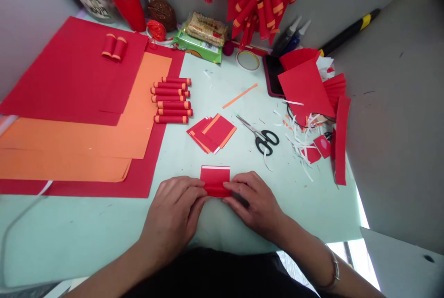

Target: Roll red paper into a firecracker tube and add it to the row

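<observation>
Near the front edge of the table, a small red paper piece (215, 176) with a white strip along its far edge lies between my hands. Its near edge is curled into a roll. My left hand (176, 205) pinches the left end of this roll. At the right end, the fingers of my right hand (255, 203) press on the paper. A dark rod-like thing (240, 200) shows under those fingers; its full shape is hidden. Just beyond lies a small stack of red paper pieces (219, 130) with orange borders. Black-handled scissors (262, 138) lie to its right, blades open.
Several rolled red paper tubes (171, 104) with orange ends lie on the left, beside large red sheets (72, 71) and orange sheets (138, 136). Paper scraps (303, 140) and a phone (272, 73) are on the right. A red cup (130, 9) stands at the back.
</observation>
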Demonstrator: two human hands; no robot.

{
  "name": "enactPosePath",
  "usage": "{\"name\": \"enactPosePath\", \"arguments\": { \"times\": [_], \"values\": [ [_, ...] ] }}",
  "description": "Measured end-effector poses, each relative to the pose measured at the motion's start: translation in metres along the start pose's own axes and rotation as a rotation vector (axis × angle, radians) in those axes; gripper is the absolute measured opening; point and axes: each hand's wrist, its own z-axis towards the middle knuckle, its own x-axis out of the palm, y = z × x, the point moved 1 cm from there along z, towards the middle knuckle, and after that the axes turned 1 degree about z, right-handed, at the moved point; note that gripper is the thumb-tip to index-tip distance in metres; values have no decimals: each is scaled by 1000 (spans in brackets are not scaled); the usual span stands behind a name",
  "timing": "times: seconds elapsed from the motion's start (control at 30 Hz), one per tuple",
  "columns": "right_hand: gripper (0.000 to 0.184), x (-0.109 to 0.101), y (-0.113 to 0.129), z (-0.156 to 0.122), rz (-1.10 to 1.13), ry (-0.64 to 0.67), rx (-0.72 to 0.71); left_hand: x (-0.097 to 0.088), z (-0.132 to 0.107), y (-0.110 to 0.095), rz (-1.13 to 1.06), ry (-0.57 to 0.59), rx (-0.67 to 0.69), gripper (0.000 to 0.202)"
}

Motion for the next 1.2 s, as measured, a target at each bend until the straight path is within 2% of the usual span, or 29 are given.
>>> {"name": "enactPosePath", "arguments": {
  "times": [0.27, 0.5, 0.8, 1.2],
  "values": [
    [18, 0, 1, 1, 33, -21, 41, 1, 0, 0, 9, 31, 7, 11],
    [16, 1, 3, 2, 52, -18, 69, 3, 1, 0, 32, 0, 46, 14],
    [16, 1, 4, 2, 63, -24, 85, 2, 4, -2, -4, -3, 11, 11],
    [14, 1, 4, 4, 70, -13, 110, 4, 4, 1, 22, 17, -21, 19]
  ]
}}
